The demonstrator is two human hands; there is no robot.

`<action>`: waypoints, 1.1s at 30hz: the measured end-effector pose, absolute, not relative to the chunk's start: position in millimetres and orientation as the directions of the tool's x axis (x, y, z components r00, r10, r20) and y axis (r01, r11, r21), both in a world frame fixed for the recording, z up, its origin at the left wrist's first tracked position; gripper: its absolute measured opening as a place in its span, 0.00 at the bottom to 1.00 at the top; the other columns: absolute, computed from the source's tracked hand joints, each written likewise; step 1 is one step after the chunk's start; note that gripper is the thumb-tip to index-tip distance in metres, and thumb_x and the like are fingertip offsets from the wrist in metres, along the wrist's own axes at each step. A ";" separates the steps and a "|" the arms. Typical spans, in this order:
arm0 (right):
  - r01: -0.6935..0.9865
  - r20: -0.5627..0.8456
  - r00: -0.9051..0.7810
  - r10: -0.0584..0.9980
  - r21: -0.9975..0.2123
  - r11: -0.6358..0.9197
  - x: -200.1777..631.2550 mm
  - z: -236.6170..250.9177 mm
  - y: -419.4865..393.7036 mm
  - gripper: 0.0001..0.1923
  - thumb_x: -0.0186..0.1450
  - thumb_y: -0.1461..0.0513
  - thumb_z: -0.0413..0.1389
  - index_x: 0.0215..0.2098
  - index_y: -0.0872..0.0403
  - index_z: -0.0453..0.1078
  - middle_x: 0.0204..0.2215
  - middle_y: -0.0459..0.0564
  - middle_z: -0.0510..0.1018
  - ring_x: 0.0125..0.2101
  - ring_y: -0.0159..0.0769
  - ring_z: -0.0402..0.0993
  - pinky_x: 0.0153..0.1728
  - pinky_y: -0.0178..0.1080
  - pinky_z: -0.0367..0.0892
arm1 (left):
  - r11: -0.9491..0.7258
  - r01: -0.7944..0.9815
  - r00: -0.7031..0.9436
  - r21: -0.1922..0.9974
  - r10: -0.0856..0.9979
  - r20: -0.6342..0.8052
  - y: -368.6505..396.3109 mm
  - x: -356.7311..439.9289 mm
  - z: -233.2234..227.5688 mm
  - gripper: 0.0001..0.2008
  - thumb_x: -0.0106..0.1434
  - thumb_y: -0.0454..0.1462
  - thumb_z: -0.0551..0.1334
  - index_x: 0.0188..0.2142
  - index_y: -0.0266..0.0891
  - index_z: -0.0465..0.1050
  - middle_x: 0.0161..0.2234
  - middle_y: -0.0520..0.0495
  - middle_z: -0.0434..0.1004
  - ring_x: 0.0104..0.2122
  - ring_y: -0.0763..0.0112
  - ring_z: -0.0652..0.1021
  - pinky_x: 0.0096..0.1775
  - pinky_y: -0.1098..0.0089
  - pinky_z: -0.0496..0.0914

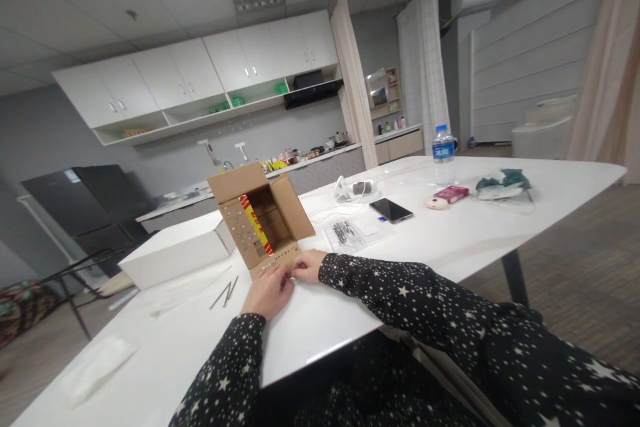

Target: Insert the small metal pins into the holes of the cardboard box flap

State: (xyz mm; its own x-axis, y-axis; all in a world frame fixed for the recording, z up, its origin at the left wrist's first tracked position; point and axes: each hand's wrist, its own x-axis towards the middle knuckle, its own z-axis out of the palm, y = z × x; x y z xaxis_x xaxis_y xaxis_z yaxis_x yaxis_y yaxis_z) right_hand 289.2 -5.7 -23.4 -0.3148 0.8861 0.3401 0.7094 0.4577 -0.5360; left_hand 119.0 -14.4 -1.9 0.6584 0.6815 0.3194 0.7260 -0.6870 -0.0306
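Nearest the camera, two star-patterned sleeves reach across the white bench [450, 240], and the left hand [269, 290] and right hand [310, 265] meet at the near flap of an open cardboard box [260, 220]. Both hands have their fingers curled in a pinch at the flap's edge, though whatever they grip is too small to make out, so it cannot be said whether they hold anything. The near flap shows rows of small pale dots, and the left flap carries more of them; they look like small fasteners pushed through the card. Judging from this, much of that work seems done, with the hands busy on the last row by the edge. A few loose nails [225, 293] lie just left of the left hand. Inside the box a yellow and red strip carries print that is too blurred to read. A white box [175, 250] sits touching the cardboard one on its left. Further off lie a clear packet [345, 233], a dark phone [391, 209], a red pack [451, 193] and a water bottle [443, 153] whose blue label is unreadable. Beyond stand kitchen cabinets [200, 73].
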 end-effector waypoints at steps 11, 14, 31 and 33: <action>0.704 0.343 -0.324 0.882 -0.535 0.467 290.6 -24.0 -6.6 0.11 0.57 0.57 0.53 0.28 0.56 0.75 0.20 0.44 0.72 0.23 0.28 0.64 0.23 0.30 0.55 | -0.614 0.785 0.605 -0.086 0.728 0.321 -16.5 120.2 1.7 0.08 0.59 0.39 0.51 0.31 0.41 0.67 0.33 0.48 0.76 0.32 0.68 0.74 0.35 0.69 0.63; 0.720 0.333 -0.293 0.896 -0.540 0.436 289.1 -22.3 -8.4 0.11 0.57 0.57 0.54 0.28 0.55 0.74 0.20 0.44 0.72 0.23 0.28 0.64 0.22 0.30 0.54 | -0.564 0.820 0.562 -0.096 0.765 0.314 -17.0 119.2 2.9 0.09 0.60 0.41 0.51 0.31 0.42 0.68 0.31 0.48 0.76 0.32 0.68 0.75 0.34 0.69 0.63; 0.711 0.343 -0.321 0.883 -0.528 0.464 289.7 -21.1 -8.1 0.11 0.57 0.58 0.54 0.29 0.56 0.75 0.21 0.45 0.73 0.23 0.28 0.63 0.23 0.31 0.54 | -0.489 0.867 0.495 -0.093 0.831 0.252 -16.2 115.5 -1.6 0.16 0.60 0.48 0.49 0.28 0.42 0.70 0.26 0.47 0.76 0.29 0.65 0.75 0.29 0.69 0.61; 0.706 0.345 -0.329 0.879 -0.528 0.471 290.0 -21.0 -8.0 0.11 0.57 0.58 0.54 0.29 0.56 0.75 0.21 0.45 0.73 0.23 0.29 0.64 0.24 0.31 0.55 | -0.505 0.859 0.508 -0.084 0.823 0.253 -17.8 116.1 -0.4 0.15 0.60 0.47 0.50 0.27 0.42 0.69 0.26 0.48 0.76 0.29 0.66 0.75 0.29 0.70 0.61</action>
